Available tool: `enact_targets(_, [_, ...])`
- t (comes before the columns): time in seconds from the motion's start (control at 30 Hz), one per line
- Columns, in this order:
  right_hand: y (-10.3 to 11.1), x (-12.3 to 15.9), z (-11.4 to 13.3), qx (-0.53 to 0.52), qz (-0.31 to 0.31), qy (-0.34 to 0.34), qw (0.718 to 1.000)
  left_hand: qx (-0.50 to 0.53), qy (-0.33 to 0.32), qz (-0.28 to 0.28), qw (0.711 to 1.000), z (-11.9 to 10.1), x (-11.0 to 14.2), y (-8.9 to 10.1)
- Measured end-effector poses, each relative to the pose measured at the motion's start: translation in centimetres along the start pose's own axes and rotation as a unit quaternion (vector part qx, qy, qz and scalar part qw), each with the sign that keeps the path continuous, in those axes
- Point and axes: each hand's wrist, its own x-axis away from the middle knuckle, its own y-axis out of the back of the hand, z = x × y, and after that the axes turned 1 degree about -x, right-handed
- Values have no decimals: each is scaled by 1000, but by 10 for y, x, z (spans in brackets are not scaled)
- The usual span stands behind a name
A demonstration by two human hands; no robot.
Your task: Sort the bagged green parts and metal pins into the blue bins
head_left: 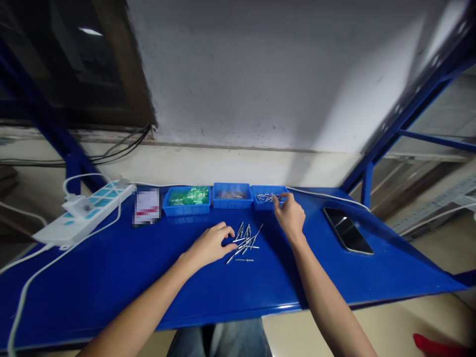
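In the centre of the frame, the left hand is beside a pile of thin metal pins on the blue worktop; its grip is open. Right of centre, the right hand has its fingers at the right blue box, which contains similar pins. I cannot tell if its grip is closed on one.

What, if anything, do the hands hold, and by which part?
Left hand: nothing visibly held, fingers open beside the metal pins. Right hand, at the rightmost blue bin: cannot be told.
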Motion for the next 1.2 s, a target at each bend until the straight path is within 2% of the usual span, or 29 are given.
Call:
enact_targets(0.07, [0,1,1,-15,31,13,999,-10,1,4,1000,0,0,-1])
enact_targets(0.17, [-2,13,15,-94,101,105,985,-18,5,-8,1000,0,-1,0])
enact_targets(0.33, [-4,42,44,-196,229,257,918,16,45,-25,999,9,-2,9])
enact_targets(0.4, [-4,48,49,-204,258,300,896,40,64,-34,997,12,-3,12])
enact_targets(0.47, [-4,49,49,-202,270,323,884,57,77,-49,994,14,-4,11])
enact_targets(0.73, [3,45,47,-193,283,350,872,120,89,-89,985,13,-7,1])
enact_targets(0.93, [-2,51,50,-192,260,313,893,159,63,-111,979,5,-4,6])
enact_targets(1.1, [1,50,51,-210,261,306,891,132,28,-135,982,2,-3,5])
enact_targets(1.2, [6,50,53,-192,257,333,887,122,32,-143,982,2,-5,3])
